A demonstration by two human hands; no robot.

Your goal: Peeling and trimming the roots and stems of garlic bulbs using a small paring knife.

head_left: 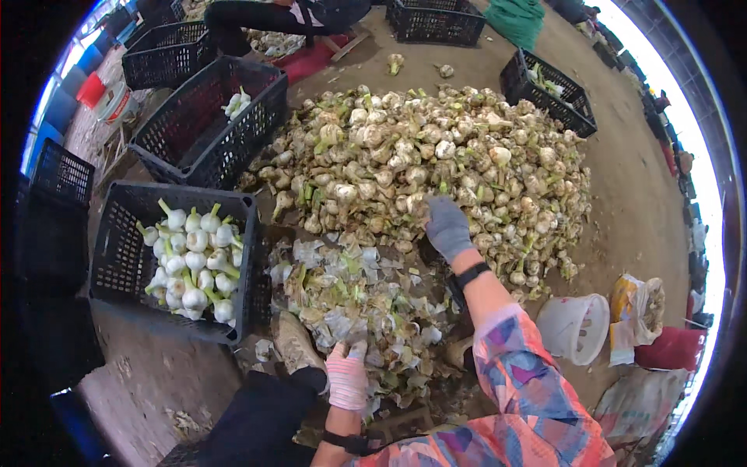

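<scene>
patterned sleeve foremost, right hand touches garlic heap lying ahead of left hand, both grips unclear.

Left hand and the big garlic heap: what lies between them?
In the head view, a pile of peeled skins and leaf scraps separates the left hand from the garlic heap.

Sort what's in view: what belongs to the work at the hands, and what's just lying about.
Apparently in the work:
- garlic heap, at the right hand
- loose peelings, by the left hand
- black crate of white bulbs

Seemingly just lying about:
- white bucket
- red bundle
- green sack
</scene>
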